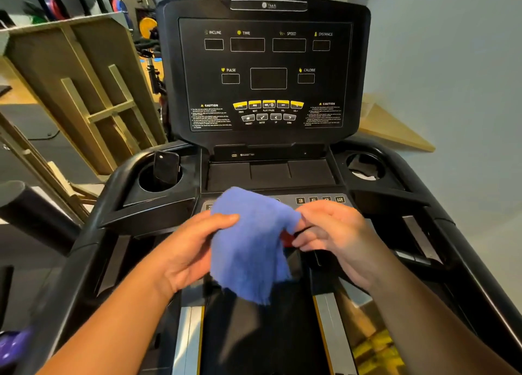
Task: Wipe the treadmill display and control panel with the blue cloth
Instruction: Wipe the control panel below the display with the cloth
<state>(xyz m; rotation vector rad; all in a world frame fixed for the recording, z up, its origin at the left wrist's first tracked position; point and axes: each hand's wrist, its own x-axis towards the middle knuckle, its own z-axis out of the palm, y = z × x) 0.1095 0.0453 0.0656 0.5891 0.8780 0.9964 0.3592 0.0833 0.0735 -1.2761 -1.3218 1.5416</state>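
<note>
Gym room, treadmill console with dark display [268, 72] at far centre.
Both hands hold the blue cloth [251, 242] above the near control panel [319, 200]: left hand [195, 250] grips its left side, right hand [336, 239] pinches its right corner. A phone [166, 167] stands in the left cup holder [158, 182].

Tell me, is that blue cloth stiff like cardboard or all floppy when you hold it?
Probably floppy: the blue cloth droops in soft folds below the left hand and right hand. It looks light, since fingertips alone hold it up. Its fuzzy, frayed edge suggests it won't slip easily.
</note>
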